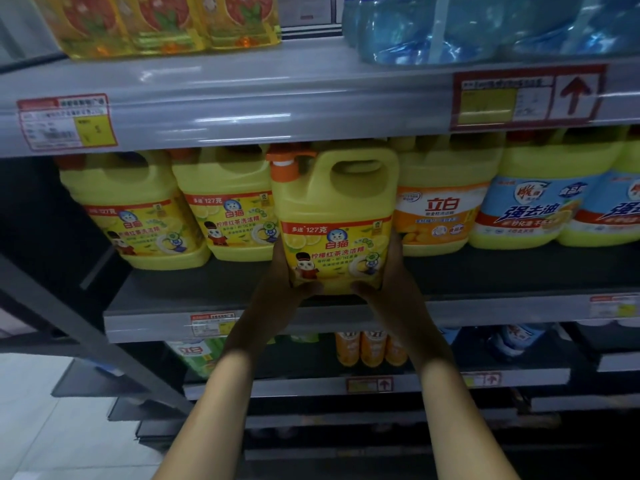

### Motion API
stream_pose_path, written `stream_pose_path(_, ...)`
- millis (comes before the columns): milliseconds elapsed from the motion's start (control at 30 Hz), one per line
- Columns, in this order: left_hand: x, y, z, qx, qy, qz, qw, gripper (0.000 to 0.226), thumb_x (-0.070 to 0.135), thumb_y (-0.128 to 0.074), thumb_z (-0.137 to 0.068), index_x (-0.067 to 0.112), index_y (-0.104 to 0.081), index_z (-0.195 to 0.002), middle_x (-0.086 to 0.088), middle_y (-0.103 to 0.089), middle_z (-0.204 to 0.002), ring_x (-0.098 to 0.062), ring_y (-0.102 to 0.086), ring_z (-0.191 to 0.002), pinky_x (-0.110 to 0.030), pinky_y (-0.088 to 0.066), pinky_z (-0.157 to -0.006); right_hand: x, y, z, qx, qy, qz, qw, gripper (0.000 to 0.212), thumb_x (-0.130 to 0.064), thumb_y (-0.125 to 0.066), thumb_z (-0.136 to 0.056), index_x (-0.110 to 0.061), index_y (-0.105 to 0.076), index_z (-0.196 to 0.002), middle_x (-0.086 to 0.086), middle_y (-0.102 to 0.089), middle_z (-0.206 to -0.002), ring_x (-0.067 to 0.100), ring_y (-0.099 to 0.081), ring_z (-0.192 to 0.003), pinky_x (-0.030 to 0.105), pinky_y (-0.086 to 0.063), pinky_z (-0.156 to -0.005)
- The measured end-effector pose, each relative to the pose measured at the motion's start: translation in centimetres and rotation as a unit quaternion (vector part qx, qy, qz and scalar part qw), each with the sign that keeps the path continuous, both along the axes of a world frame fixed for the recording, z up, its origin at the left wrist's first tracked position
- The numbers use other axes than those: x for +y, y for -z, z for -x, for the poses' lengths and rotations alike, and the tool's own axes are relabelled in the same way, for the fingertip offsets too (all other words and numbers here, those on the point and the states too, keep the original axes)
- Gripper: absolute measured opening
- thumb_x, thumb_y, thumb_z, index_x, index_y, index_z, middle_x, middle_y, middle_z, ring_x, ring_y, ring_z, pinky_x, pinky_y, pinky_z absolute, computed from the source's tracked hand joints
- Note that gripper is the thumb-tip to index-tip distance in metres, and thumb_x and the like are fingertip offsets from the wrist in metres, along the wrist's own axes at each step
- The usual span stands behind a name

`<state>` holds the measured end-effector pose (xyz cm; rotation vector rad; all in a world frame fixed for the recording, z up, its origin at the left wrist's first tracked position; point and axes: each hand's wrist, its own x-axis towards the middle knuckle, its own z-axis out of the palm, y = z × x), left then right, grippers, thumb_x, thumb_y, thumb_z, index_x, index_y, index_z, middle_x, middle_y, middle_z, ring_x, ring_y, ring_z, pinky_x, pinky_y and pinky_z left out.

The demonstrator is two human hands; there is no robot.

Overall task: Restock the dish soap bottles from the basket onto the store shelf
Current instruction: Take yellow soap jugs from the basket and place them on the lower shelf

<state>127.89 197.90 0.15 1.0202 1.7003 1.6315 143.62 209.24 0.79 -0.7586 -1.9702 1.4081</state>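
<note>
A large yellow dish soap bottle [334, 216] with an orange pump cap and a top handle stands upright at the front of the middle shelf [166, 299]. My left hand [282, 289] grips its lower left side, thumb across the label's bottom edge. My right hand [389, 289] grips the lower right side the same way. Two matching yellow bottles [187, 209] stand further back on the shelf to its left. No basket shows in this view.
Right of the held bottle stand an orange-labelled yellow bottle [440, 209] and blue-labelled ones [540, 209]. The upper shelf edge [277, 98] hangs just over the bottle tops. Orange bottles [370, 348] sit on the lower shelf. A grey slanted brace [93, 341] runs at left.
</note>
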Motion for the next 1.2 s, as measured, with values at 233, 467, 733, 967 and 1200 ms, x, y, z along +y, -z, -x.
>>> stream_pose_path(233, -1.1, -0.4, -1.9, 0.083, -0.059, 0.012, 0.995, 0.075, -0.004, -0.068, -0.09, 0.018, -0.031, -0.151, 0.008, -0.063, -0.13, 0.002, -0.061, -0.119, -0.027, -0.056, -0.096, -1.8, -0.2, -1.2, 0.043, 0.009, -0.009, 0.999, 0.08, -0.014, -0.07, -0.093, -0.03, -0.024, -0.157, -0.011, -0.055, -0.144, 0.004, -0.054, -0.13, 0.04, -0.048, -0.109)
stream_pose_path(467, -3.3, 0.3, -3.6, 0.231, -0.216, 0.014, 0.949, 0.048, 0.024, -0.059, -0.091, 0.008, -0.058, -0.136, -0.013, -0.063, -0.128, -0.021, -0.059, -0.118, -0.028, -0.047, -0.102, -4.1, 0.7, -2.0, -0.034, 0.155, -0.069, 0.985, 0.056, -0.012, -0.07, -0.091, -0.018, -0.051, -0.144, 0.002, -0.057, -0.141, 0.019, -0.055, -0.128, 0.045, -0.048, -0.106)
stream_pose_path(733, -7.6, 2.2, -7.9, 0.301, -0.133, 0.125, 0.936, 0.032, 0.017, -0.059, -0.095, 0.012, -0.064, -0.126, -0.013, -0.067, -0.118, -0.032, -0.063, -0.108, -0.042, -0.052, -0.09, -10.5, 1.5, -6.9, -0.198, 0.191, 0.014, 0.961, 0.02, -0.011, -0.059, -0.094, -0.019, -0.067, -0.111, 0.001, -0.067, -0.108, 0.019, -0.063, -0.095, 0.025, -0.044, -0.079)
stream_pose_path(967, -8.3, 2.9, -12.4, 0.29, 0.037, 0.219, 0.931, 0.016, 0.015, -0.057, -0.098, 0.009, -0.069, -0.108, -0.014, -0.072, -0.104, -0.032, -0.067, -0.098, -0.038, -0.054, -0.083, -14.2, 2.8, -12.2, -0.259, 0.234, -0.009, 0.937, 0.016, -0.021, -0.053, -0.102, -0.021, -0.066, -0.093, -0.009, -0.069, -0.079, 0.002, -0.061, -0.068, 0.014, -0.045, -0.061)
stream_pose_path(1200, -5.9, 1.5, -20.2, 0.387, 0.09, 0.144, 0.906, 0.023, 0.036, -0.049, -0.103, 0.021, -0.058, -0.088, 0.001, -0.064, -0.074, -0.024, -0.065, -0.072, -0.043, -0.055, -0.064, -15.0, 1.9, -22.0, -0.26, 0.333, 0.006, 0.907, 0.019, -0.027, -0.057, -0.1, -0.028, -0.067, -0.083, -0.012, -0.07, -0.074, 0.004, -0.065, -0.072, 0.024, -0.049, -0.065)
